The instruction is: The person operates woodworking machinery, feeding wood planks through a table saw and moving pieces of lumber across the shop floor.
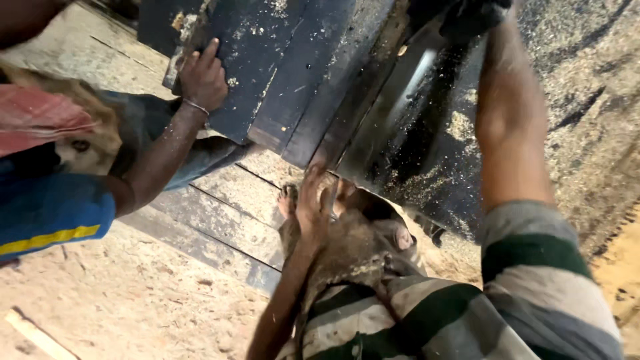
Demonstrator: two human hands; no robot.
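A large dark slab (293, 73), dusted with sawdust, is seen raised at a tilt over grey planks (227, 227). The left hand (313, 200) is pressed open against its lower edge. The right hand (473, 17) is reached up to the upper part; its grip cannot be told, being dark and cut off by the frame. A co-worker's hand (203, 77) is laid flat on the far end. The lift is judged part done: the slab is held up, not yet set down anywhere.
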